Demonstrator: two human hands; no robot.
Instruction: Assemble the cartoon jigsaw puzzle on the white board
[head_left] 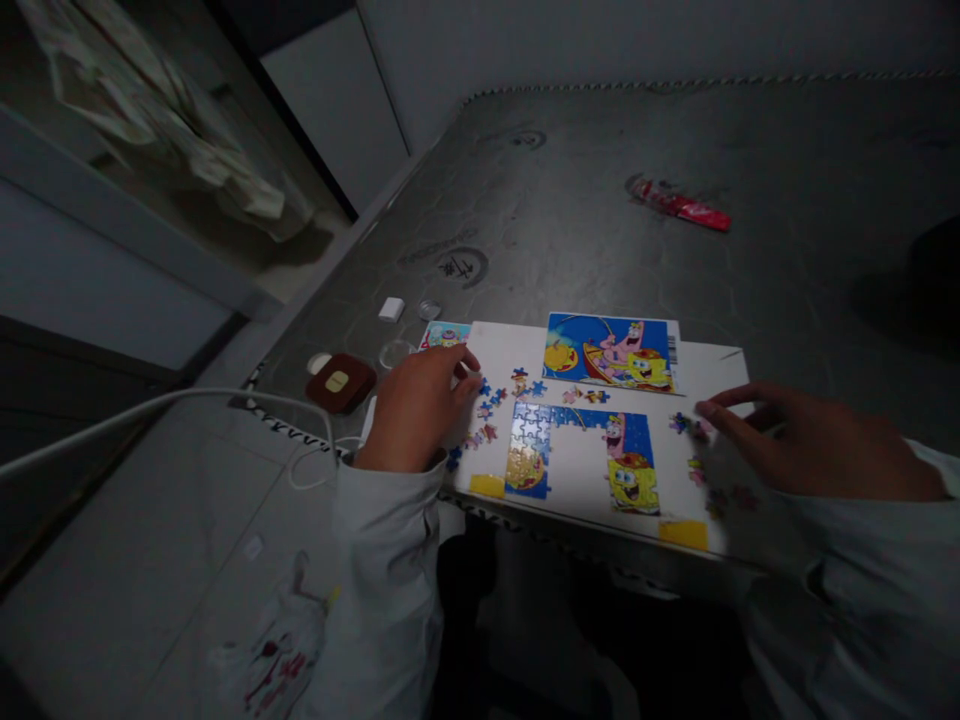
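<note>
A partly joined jigsaw puzzle [530, 440] lies on a white board [577, 460], with a gap in its lower middle. My left hand [427, 405] hovers at the board's left side, fingers bent but apart, near loose blue and pink puzzle pieces [487, 395]. No piece shows in it. At the right edge, my right hand [817, 440] has its fingers loosely stretched and parted. Its fingertips are close to a small group of loose pieces [681, 423]; whether they touch is unclear. Behind the puzzle rests a picture card [611, 350] with the same cartoon scene.
Yellow patches [682, 534] mark the board's front edge. On the grey mat [555, 230] lie a red wrapper [701, 212], a white cube-like block [391, 309] and a brown case [341, 383]. A white cable [225, 392] crosses at left. A plastic bag [281, 650] is on the floor.
</note>
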